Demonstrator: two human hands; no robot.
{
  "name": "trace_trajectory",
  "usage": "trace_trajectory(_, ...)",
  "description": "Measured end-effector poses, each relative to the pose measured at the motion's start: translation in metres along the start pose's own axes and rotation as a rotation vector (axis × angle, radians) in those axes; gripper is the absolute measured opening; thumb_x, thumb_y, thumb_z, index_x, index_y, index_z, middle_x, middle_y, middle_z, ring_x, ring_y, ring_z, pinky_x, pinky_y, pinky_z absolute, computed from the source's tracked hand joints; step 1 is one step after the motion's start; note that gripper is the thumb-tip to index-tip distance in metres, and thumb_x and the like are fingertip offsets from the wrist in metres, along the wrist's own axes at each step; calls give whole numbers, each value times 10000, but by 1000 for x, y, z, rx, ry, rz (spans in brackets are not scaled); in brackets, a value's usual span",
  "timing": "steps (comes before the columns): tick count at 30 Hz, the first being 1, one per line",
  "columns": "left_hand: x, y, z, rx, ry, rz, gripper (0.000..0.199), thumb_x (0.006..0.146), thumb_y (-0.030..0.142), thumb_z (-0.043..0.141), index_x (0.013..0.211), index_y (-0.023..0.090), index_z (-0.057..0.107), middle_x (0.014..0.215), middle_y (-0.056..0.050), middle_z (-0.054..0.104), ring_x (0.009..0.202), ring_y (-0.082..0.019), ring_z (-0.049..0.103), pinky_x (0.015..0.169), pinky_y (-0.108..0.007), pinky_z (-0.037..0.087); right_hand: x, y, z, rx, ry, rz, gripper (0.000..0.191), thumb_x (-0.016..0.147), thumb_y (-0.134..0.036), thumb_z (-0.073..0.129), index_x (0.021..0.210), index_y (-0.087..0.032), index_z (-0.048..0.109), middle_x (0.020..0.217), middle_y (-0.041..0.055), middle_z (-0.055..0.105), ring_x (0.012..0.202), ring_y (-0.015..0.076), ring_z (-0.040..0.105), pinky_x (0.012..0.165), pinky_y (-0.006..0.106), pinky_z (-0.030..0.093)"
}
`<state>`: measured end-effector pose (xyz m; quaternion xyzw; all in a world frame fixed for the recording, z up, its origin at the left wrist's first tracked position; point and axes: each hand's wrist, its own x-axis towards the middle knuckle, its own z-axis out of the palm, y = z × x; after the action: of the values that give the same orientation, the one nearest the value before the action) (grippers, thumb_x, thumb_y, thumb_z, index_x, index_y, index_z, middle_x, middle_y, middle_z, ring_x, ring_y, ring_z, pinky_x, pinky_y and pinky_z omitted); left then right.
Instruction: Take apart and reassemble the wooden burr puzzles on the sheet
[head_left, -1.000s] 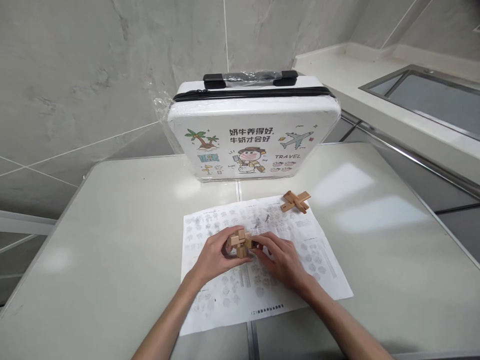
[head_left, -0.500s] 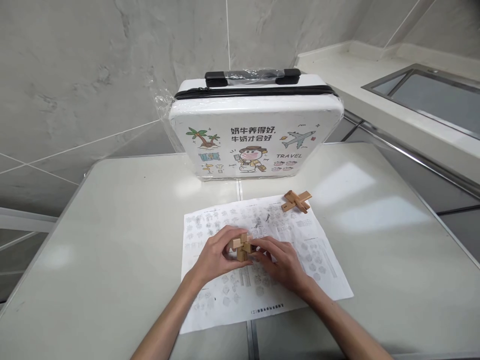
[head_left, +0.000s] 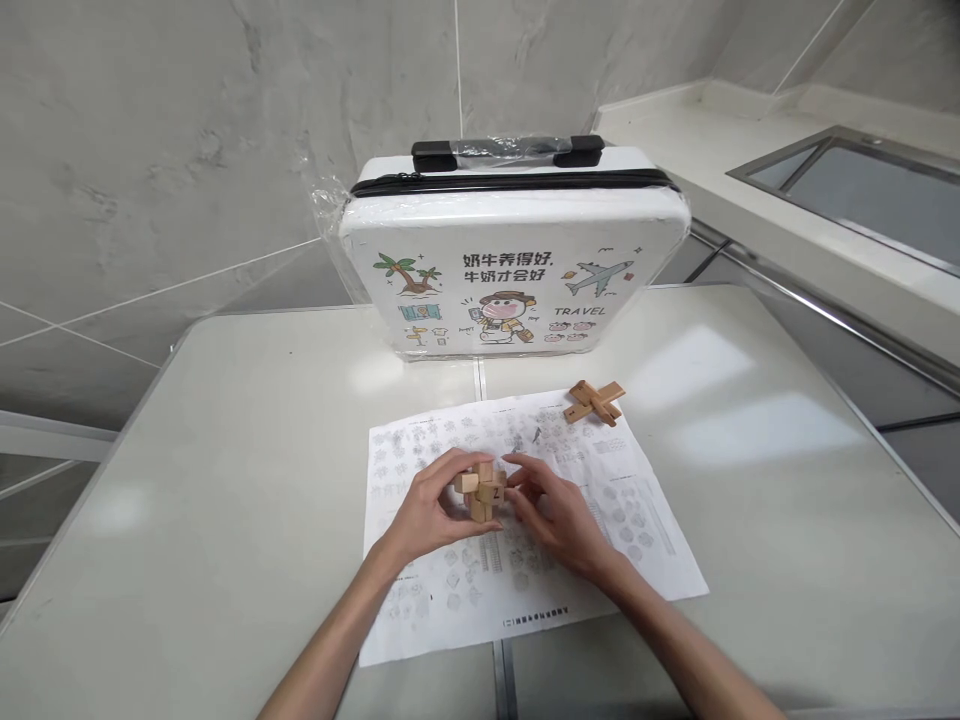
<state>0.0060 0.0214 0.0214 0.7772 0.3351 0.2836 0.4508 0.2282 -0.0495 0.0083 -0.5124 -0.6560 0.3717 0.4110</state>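
A light wooden interlocking block puzzle (head_left: 484, 492) is held above the printed sheet (head_left: 540, 590), with a "2" visible on one piece. My left hand (head_left: 435, 503) grips it from the left, fingers on top and thumb underneath. At its right side is my right hand (head_left: 551, 505), fingers bent and parted, fingertips at or just beside the block; whether they touch it is hard to tell. Beyond my right hand, a separate crossed wooden piece (head_left: 594, 403) rests on the sheet's upper right corner.
A white suitcase (head_left: 510, 235) in plastic wrap stands at the back of the pale table (head_left: 225, 480). Behind it is a grey tiled wall. A white counter (head_left: 697, 140) with a sink-like metal frame is at the upper right.
My right fingers have loosened and spread at the puzzle's right side, uncovering the piece marked "2". My left hand still holds the puzzle in nearly the same place.
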Motion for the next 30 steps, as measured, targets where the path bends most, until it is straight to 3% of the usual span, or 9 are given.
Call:
trace_trajectory(6,2,4,-1,-70,-83,0,684,813,440,942,1420,333,645,1324,-109,664,1197,-307,671,1016,-444,579,4,-1,-4,-11,-101,35,160,1109,-349,513,1137,-243,630,878,39,733,729,209,683,654,310,530)
trace_trajectory(11,3,8,-1,-107,-149,-19,638,894,369,882,1469,355,605,1387,-106,630,1242,-295,660,1046,-433,573,7,-11,-13,174,-230,142,315,1140,-458,464,943,-239,574,677,-25,632,587,169,578,584,286,441)
trace_trajectory(15,2,6,0,-100,-114,-58,760,851,373,920,1519,378,556,1444,-100,611,1298,-306,642,1121,-468,537,10,-12,-15,329,-251,238,367,1125,-547,476,964,-238,592,669,-30,624,579,164,574,590,290,454)
trace_trajectory(19,0,0,4,-204,-41,-131,873,878,326,893,1608,376,416,1395,-93,658,1097,-231,738,1094,-461,566,13,-2,-18,635,-155,428,411,1060,-634,564,958,-237,594,766,-14,645,562,155,595,518,280,467)
trace_trajectory(25,2,-3,6,-351,43,-193,583,988,331,768,1506,311,502,1487,-129,587,988,-169,738,946,-388,624,18,13,-28,1063,68,689,317,1000,-499,729,969,-188,677,762,-11,614,532,104,525,410,209,403)
trace_trajectory(30,3,-3,4,-391,45,-212,478,998,328,761,1434,291,570,1453,-123,606,974,-166,719,935,-374,606,21,18,-34,1217,159,736,294,950,-453,809,983,-184,696,730,-40,569,505,62,465,373,146,383)
